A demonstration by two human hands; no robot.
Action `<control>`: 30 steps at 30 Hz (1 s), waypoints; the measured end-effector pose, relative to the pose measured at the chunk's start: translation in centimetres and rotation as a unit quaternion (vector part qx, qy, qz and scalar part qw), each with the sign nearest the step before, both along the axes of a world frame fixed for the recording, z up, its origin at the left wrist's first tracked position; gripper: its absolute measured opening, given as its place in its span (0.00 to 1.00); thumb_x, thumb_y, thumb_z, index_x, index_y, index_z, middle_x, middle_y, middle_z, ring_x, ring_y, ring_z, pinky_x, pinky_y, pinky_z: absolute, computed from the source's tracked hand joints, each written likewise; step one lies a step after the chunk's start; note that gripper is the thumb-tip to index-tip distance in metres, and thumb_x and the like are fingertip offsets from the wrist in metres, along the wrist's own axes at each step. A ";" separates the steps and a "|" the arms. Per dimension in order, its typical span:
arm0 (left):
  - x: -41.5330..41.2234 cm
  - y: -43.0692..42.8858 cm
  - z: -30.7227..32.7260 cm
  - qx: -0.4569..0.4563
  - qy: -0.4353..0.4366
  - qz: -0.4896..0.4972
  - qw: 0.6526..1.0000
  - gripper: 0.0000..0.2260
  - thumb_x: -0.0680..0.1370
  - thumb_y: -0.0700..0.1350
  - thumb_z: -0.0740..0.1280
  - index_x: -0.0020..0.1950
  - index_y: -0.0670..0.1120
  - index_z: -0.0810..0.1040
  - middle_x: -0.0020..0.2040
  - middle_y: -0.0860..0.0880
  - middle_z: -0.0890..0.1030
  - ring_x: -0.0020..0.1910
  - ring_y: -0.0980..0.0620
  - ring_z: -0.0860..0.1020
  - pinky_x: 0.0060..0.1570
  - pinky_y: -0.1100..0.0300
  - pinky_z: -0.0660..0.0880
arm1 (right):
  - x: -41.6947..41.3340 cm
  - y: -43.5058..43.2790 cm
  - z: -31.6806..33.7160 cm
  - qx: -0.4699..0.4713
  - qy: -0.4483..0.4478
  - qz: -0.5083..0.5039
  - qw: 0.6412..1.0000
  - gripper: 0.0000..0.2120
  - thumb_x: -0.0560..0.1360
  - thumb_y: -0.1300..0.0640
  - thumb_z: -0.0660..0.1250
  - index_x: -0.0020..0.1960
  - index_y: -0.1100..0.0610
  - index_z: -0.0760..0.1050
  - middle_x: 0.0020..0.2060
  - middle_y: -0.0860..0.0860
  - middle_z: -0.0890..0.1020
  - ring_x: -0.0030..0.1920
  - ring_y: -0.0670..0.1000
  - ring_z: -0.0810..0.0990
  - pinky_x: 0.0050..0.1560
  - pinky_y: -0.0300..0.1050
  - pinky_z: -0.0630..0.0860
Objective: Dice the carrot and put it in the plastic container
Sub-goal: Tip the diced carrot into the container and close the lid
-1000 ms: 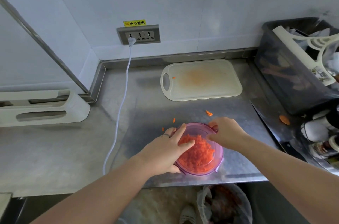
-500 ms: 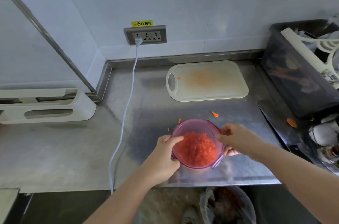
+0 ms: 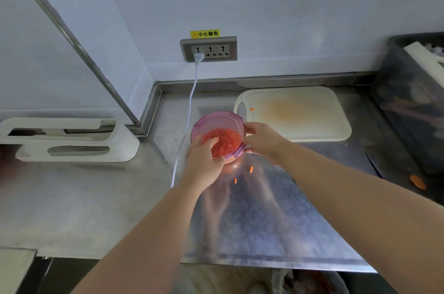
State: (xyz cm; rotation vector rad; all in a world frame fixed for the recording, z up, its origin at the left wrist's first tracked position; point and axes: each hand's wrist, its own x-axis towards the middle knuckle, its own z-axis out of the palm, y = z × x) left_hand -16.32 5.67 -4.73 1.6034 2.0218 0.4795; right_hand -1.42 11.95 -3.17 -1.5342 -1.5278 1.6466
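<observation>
Both grips clamp the pink plastic container (image 3: pixel 217 123) of diced carrot (image 3: pixel 222 141), left of the cutting board (image 3: pixel 300 113): left hand (image 3: pixel 204 161), right hand (image 3: pixel 262 138). Light, smooth-walled; hold opposite rims.

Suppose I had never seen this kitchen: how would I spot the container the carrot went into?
Start at the white cutting board lying on the steel counter below the wall socket. Just off the board's handle end, both hands, left hand and right hand, hold a round bowl. That plastic container is the only see-through pink thing there, filled with diced carrot.
</observation>
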 end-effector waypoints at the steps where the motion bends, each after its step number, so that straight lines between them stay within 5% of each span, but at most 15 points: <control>1: -0.4 0.2 -0.4 0.001 0.009 -0.001 1.000 0.24 0.77 0.43 0.66 0.73 0.48 0.68 0.75 0.46 0.59 0.73 0.45 0.62 0.72 0.55 0.58 | 0.0 0.3 -0.4 -0.006 0.013 0.009 1.000 0.17 0.75 0.71 0.60 0.61 0.61 0.76 0.58 0.56 0.81 0.47 0.53 0.79 0.55 0.49 0.78; 3: -0.8 0.4 -1.0 0.004 0.035 -0.011 0.999 0.23 0.77 0.44 0.66 0.72 0.49 0.68 0.75 0.47 0.59 0.73 0.45 0.60 0.72 0.56 0.56 | 0.7 0.8 -1.2 -0.006 -0.002 0.025 1.000 0.20 0.75 0.71 0.61 0.67 0.62 0.73 0.63 0.56 0.78 0.49 0.52 0.78 0.52 0.46 0.75; 5: -0.5 0.4 -1.2 -0.005 0.076 -0.008 0.997 0.22 0.79 0.45 0.64 0.73 0.51 0.66 0.76 0.48 0.57 0.75 0.44 0.56 0.71 0.57 0.54 | 2.3 1.4 -2.0 0.042 -0.127 0.045 0.990 0.25 0.77 0.68 0.60 0.73 0.62 0.64 0.71 0.56 0.70 0.62 0.54 0.74 0.59 0.45 0.71; 8: 1.1 0.1 -0.5 0.060 0.152 -0.014 0.986 0.22 0.78 0.42 0.62 0.72 0.51 0.67 0.75 0.48 0.59 0.75 0.43 0.53 0.72 0.55 0.56 | 6.4 2.1 -3.0 0.130 -0.408 0.156 0.890 0.28 0.79 0.62 0.56 0.77 0.55 0.54 0.77 0.51 0.57 0.75 0.54 0.58 0.72 0.49 0.59; 11: 3.5 0.2 0.3 0.143 0.072 -0.110 0.981 0.20 0.76 0.33 0.61 0.66 0.47 0.75 0.70 0.48 0.68 0.69 0.45 0.66 0.66 0.54 0.66 | 10.1 2.3 -3.8 0.117 -0.506 0.215 0.827 0.27 0.82 0.56 0.50 0.79 0.52 0.47 0.79 0.48 0.47 0.78 0.51 0.48 0.75 0.55 0.47; 14: 6.1 1.1 0.6 0.084 -0.014 -0.196 0.977 0.20 0.78 0.31 0.57 0.66 0.44 0.75 0.65 0.48 0.74 0.62 0.49 0.75 0.60 0.65 0.66 | 11.7 1.9 -4.0 0.133 -0.531 0.269 0.792 0.26 0.82 0.53 0.48 0.79 0.51 0.45 0.78 0.47 0.46 0.77 0.52 0.50 0.75 0.57 0.44; 18: 8.3 3.8 -0.9 0.011 -0.015 -0.178 0.984 0.20 0.80 0.34 0.55 0.73 0.43 0.67 0.71 0.44 0.70 0.70 0.48 0.68 0.65 0.64 0.60 | 12.5 0.4 -3.9 0.160 -0.541 0.317 0.763 0.24 0.83 0.50 0.47 0.78 0.51 0.51 0.78 0.47 0.51 0.75 0.54 0.58 0.74 0.57 0.50; 26: 10.7 12.2 -5.6 -0.030 0.071 -0.089 0.993 0.23 0.79 0.34 0.55 0.74 0.35 0.56 0.75 0.37 0.55 0.75 0.41 0.53 0.71 0.54 0.54 | 13.2 0.8 -3.0 0.139 -0.503 0.336 0.784 0.25 0.83 0.53 0.48 0.79 0.49 0.49 0.78 0.45 0.51 0.74 0.54 0.58 0.72 0.50 0.60; 30: 10.4 12.5 -7.4 0.002 0.104 -0.134 0.985 0.19 0.77 0.34 0.56 0.68 0.33 0.63 0.70 0.38 0.61 0.71 0.42 0.59 0.70 0.57 0.54 | 14.4 1.7 -3.3 0.128 -0.475 0.339 0.802 0.23 0.83 0.54 0.48 0.78 0.50 0.53 0.78 0.43 0.50 0.76 0.52 0.54 0.73 0.46 0.57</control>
